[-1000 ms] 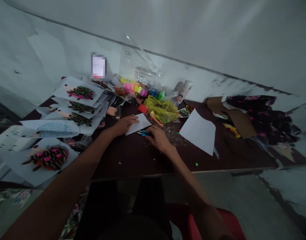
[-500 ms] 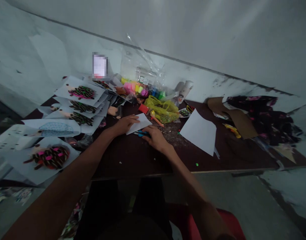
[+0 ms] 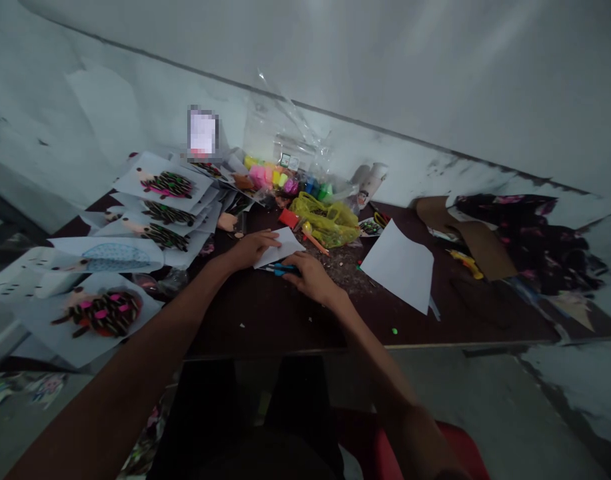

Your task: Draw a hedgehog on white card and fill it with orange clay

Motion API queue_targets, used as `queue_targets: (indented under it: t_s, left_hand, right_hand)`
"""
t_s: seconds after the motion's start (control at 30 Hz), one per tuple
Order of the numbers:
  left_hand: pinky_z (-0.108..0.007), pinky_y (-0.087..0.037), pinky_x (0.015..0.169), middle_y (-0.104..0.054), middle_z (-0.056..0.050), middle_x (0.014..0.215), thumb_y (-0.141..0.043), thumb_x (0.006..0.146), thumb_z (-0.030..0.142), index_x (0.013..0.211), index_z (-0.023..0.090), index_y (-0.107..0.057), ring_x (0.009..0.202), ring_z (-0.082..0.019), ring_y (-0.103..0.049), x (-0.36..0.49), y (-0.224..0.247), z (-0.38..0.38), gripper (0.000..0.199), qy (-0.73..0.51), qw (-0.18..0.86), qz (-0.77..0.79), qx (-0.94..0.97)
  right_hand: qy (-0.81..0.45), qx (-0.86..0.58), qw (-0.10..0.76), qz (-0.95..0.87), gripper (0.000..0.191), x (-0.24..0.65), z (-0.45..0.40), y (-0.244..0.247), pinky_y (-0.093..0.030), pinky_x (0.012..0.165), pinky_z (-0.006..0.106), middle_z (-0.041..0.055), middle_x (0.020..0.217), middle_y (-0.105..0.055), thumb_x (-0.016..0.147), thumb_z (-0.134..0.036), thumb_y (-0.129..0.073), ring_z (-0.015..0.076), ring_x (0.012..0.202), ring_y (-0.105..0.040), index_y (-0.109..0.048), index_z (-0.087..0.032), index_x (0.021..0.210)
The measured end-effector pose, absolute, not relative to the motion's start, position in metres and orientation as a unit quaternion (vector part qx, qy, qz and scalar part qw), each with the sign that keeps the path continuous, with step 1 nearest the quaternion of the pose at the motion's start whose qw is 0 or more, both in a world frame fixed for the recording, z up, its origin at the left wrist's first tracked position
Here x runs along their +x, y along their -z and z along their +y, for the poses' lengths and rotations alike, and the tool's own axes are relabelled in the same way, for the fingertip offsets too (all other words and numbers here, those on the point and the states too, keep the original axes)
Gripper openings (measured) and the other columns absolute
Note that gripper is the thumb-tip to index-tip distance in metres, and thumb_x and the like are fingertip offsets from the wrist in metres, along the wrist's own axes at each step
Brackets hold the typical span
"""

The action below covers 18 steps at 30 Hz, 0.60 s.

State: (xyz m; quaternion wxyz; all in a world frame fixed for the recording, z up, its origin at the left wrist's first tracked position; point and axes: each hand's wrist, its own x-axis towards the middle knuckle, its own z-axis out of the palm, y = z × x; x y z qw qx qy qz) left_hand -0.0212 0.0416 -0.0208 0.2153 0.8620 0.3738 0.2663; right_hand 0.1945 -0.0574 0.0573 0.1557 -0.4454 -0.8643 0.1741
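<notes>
White paper (image 3: 280,248) — under left hand (image 3: 250,250), seemingly

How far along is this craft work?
Done: several hedgehog pictures with dark and pink quills lie on sheets at the left. In hand: the left hand presses a white paper piece; the right hand rests on blue-handled scissors. Remaining: a blank white sheet and colored modeling clay look unused.

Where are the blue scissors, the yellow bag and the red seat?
Blue-handled scissors (image 3: 280,269), head view, on the blue handle.
Yellow plastic bag (image 3: 325,223), head view, on its middle.
Red seat (image 3: 458,443), head view, on its visible edge.
</notes>
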Motion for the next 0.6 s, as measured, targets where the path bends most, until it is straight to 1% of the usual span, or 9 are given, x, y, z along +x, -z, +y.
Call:
queue_targets:
  t_s: [0.2, 0.37, 0.43, 0.53, 0.6]
  left_hand:
    - [-0.048, -0.036, 0.121, -0.065, -0.004, 0.140, -0.044, 0.087, 0.014, 0.116, 0.023, -0.075, 0.140, -0.022, -0.050, -0.022, 0.021, 0.041, 0.045, -0.271, 0.221, 0.376, 0.858]
    - [-0.046, -0.035, 0.121, -0.065, -0.006, 0.141, -0.041, 0.088, 0.013, 0.117, 0.022, -0.075, 0.141, -0.021, -0.050, -0.022, 0.019, 0.040, 0.046, -0.271, 0.218, 0.374, 0.860]
    - [-0.046, -0.037, 0.120, -0.064, -0.007, 0.141, -0.041, 0.087, 0.014, 0.117, 0.020, -0.075, 0.138, -0.022, -0.053, -0.021, 0.019, 0.039, 0.045, -0.278, 0.219, 0.375, 0.857]
    - [-0.046, -0.042, 0.117, -0.063, -0.010, 0.141, -0.043, 0.087, 0.016, 0.120, 0.018, -0.073, 0.133, -0.024, -0.057, -0.021, 0.018, 0.037, 0.044, -0.297, 0.209, 0.382, 0.849]
    - [-0.049, -0.039, 0.119, -0.067, -0.009, 0.134, -0.045, 0.086, 0.016, 0.119, 0.019, -0.072, 0.133, -0.025, -0.055, -0.021, 0.016, 0.036, 0.043, -0.305, 0.184, 0.382, 0.853]
  right_hand:
    - [-0.190, -0.428, 0.161, -0.869, 0.018, 0.192, -0.060, -0.060, -0.045, 0.090, 0.031, 0.0062, 0.104, -0.069, 0.088, -0.014, -0.071, 0.0196, 0.099, -0.062, -0.071, -0.019, 0.106]
    - [-0.201, -0.423, 0.164, -0.868, 0.017, 0.200, -0.065, -0.064, -0.046, 0.090, 0.030, 0.0058, 0.104, -0.069, 0.088, -0.015, -0.072, 0.0188, 0.098, -0.063, -0.070, -0.019, 0.104]
    - [-0.179, -0.456, 0.165, -0.856, 0.018, 0.211, -0.065, -0.065, -0.046, 0.090, 0.030, 0.0068, 0.105, -0.069, 0.088, -0.014, -0.071, 0.0191, 0.098, -0.063, -0.068, -0.018, 0.105]
    - [-0.114, -0.554, 0.153, -0.810, 0.019, 0.235, -0.066, -0.067, -0.045, 0.091, 0.032, 0.0091, 0.108, -0.069, 0.089, -0.014, -0.069, 0.0218, 0.101, -0.062, -0.065, -0.017, 0.107]
    - [-0.064, -0.618, 0.127, -0.773, 0.021, 0.253, -0.068, -0.068, -0.044, 0.091, 0.034, 0.0130, 0.112, -0.068, 0.090, -0.014, -0.066, 0.0245, 0.104, -0.061, -0.064, -0.015, 0.111]
